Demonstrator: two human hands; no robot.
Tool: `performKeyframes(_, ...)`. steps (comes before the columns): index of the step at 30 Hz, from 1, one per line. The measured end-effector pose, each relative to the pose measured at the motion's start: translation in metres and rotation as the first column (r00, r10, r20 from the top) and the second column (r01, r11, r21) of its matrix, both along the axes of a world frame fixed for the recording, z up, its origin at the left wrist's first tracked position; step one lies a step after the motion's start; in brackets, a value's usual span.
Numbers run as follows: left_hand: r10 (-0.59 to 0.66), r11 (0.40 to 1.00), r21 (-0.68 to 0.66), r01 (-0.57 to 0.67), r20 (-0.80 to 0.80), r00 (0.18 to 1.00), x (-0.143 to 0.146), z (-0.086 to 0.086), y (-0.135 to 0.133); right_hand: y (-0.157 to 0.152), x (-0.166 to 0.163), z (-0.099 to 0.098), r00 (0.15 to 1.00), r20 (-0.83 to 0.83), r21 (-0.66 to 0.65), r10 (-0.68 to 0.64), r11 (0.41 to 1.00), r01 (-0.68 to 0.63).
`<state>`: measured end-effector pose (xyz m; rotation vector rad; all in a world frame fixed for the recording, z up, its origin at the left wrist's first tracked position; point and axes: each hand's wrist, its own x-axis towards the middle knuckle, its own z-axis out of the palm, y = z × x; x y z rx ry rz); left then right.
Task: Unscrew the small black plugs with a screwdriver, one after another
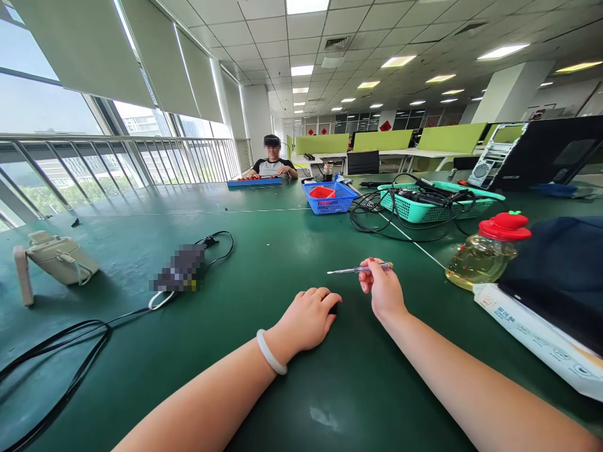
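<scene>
Screwdriver (358,270) sits pinched in the fingers of our right hand (384,292) at centre frame, level just above the green counter (264,251), its thin tip pointing left. With so light a grip, we judge it could slip or jab our left hand (308,317), which lies curled, palm down, just beside it. Something dark under its fingertips is hidden, and we cannot tell whether it grips anything.
</scene>
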<state>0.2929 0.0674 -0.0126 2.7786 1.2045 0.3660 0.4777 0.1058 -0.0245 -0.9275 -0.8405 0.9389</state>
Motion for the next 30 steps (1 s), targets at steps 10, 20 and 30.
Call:
performKeyframes(10,0.197,0.978,-0.076,-0.195,0.007,0.980,-0.104,0.002,-0.034,-0.006,-0.003,0.005,0.998,0.041,0.008,0.039,0.999,-0.040)
performKeyframes(20,0.620,0.784,0.041,-0.619,-0.061,0.782,-0.269,0.013,-0.049,-0.005,-0.005,-0.001,0.993,0.102,-0.012,0.057,0.998,-0.056)
performKeyframes(30,0.827,0.561,0.077,-0.824,-0.104,0.553,-0.289,0.021,-0.087,-0.006,-0.005,0.000,0.992,0.115,-0.025,0.060,0.998,-0.058)
